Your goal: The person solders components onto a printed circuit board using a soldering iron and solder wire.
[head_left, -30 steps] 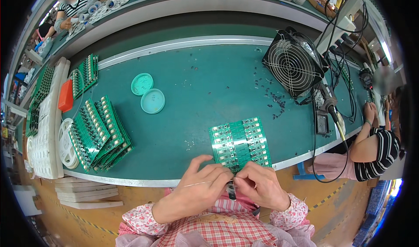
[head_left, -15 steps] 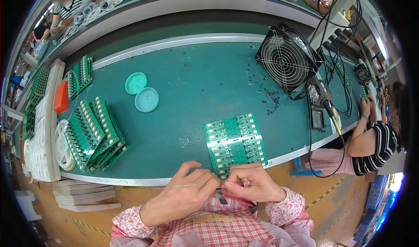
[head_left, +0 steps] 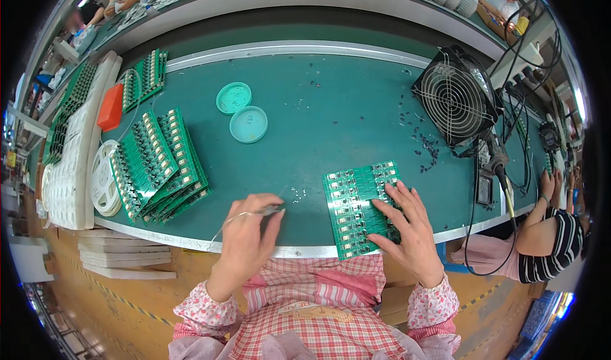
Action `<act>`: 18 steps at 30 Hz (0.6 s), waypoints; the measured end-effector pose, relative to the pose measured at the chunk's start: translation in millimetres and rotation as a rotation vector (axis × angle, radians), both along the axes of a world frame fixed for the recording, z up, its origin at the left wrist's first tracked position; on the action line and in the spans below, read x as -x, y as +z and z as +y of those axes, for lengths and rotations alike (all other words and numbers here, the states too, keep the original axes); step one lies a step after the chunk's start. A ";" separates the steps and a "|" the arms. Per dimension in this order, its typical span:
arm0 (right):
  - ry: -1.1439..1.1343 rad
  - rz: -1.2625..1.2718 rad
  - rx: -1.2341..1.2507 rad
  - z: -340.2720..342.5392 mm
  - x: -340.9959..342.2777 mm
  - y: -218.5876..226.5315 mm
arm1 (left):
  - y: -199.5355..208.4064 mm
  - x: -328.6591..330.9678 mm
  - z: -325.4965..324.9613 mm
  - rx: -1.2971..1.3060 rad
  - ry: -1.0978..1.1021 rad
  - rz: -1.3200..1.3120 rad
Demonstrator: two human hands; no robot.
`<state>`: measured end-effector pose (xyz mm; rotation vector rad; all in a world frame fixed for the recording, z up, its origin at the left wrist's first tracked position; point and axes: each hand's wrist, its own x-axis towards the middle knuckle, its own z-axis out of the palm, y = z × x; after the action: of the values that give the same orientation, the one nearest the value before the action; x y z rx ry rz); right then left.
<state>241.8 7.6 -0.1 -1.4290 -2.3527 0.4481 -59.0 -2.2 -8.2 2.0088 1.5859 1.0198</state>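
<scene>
In my left hand (head_left: 247, 236), closed over the table's near edge, is a thin silvery wire (head_left: 232, 221) that looks like solder wire. Its end shows as a greyish bit between thumb and fingertips, too small to make out. My right hand (head_left: 410, 233) lies with fingers spread on the right part of a green circuit board panel (head_left: 356, 198). Rows of small white and dark components cover that panel, and its lower end reaches the table edge. Tiny white parts (head_left: 296, 196) lie scattered between my hands.
Stacked circuit board panels (head_left: 156, 169) stand at left, beside a white reel (head_left: 104, 180) and a red box (head_left: 111, 107). Two turquoise dishes (head_left: 249, 124) sit farther back. At right are a black fan (head_left: 453, 96), loose dark bits (head_left: 429, 153) and a soldering iron (head_left: 501, 169).
My hands have parted: the left moved left with the wire, the right spread out onto the panel. A dark strip seen below my fingers earlier is out of sight. The view has shifted.
</scene>
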 end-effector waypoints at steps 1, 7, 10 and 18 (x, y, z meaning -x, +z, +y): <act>-0.017 0.082 0.001 0.2 -3.8 -0.9 | -5.8 -0.1 -0.4 -0.042 0.012 0.034; -0.794 1.125 -0.026 -21.3 -87.8 -23.8 | -7.9 0.0 3.2 -0.079 0.051 0.018; -0.923 1.508 0.034 -13.7 -143.6 -23.3 | -5.0 1.2 4.6 0.013 0.068 0.007; -0.791 1.656 0.071 32.5 -227.3 -35.8 | -6.7 -4.9 21.5 0.032 0.090 -0.111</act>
<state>469.1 40.0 -35.9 -1.0584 -0.4405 0.9279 -54.0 19.3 -14.9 1.8417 1.6355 1.1114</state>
